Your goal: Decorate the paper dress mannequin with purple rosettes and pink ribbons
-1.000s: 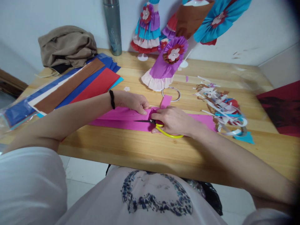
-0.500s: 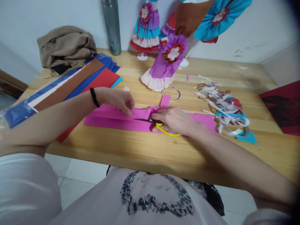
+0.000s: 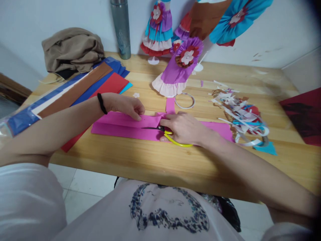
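A long pink sheet of crepe paper (image 3: 120, 131) lies across the table in front of me. My right hand (image 3: 182, 126) grips yellow-handled scissors (image 3: 178, 144), their dark blades pointing left along a lengthwise slit in the sheet. Part of one blade is under the upper layer. To the left, my left hand (image 3: 130, 106) has its fingers curled and pinches the upper edge of the pink paper. Behind my right hand, a narrow pink strip (image 3: 170, 105) sticks up, joined to or tucked by the paper; my fingers hide that spot.
Folded red paper (image 3: 114, 83), brown paper (image 3: 77, 88) and blue packs lie left, by a brown cloth (image 3: 72, 50) and a bottle (image 3: 120, 30). Paper dresses (image 3: 156, 30) stand at the back, near a silvery ring (image 3: 185, 101). Scraps (image 3: 243, 115) are heaped right.
The scissors have slid slightly left and their blades have closed further into the paper. The pink strip behind my right hand has swung left. My left hand stays nearly in place.
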`<state>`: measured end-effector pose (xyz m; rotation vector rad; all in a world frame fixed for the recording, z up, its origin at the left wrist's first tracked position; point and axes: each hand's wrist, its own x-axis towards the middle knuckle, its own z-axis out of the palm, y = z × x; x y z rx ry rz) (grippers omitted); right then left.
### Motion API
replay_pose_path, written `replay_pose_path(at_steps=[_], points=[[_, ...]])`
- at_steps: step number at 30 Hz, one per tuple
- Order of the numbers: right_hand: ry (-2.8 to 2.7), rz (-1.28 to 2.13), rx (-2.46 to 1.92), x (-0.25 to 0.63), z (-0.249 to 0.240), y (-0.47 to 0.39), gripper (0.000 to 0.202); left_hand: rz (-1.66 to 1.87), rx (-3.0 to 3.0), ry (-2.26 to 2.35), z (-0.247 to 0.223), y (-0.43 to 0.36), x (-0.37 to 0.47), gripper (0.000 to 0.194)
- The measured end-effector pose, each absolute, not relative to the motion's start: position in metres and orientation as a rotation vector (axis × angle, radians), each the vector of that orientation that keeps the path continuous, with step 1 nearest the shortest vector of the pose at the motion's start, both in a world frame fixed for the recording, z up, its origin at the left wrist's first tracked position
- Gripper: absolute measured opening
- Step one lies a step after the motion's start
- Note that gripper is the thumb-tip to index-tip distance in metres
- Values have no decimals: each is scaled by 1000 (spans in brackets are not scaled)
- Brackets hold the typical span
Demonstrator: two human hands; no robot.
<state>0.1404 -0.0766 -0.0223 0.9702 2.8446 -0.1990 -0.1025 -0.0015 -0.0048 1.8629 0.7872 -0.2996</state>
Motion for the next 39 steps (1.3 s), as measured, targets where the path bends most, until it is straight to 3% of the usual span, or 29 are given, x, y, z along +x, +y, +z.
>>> replay_pose_path(at_steps=[13, 25, 39], points=[[2947, -274, 927, 131, -33, -70, 52, -304, 1847, 759, -7, 2, -105, 25], [2880, -299, 964, 129, -35, -69, 31, -266, 1763, 745, -11, 1, -112, 22], [2863, -209, 977, 133, -28, -76, 44, -231, 1691, 770, -11, 0, -113, 22]])
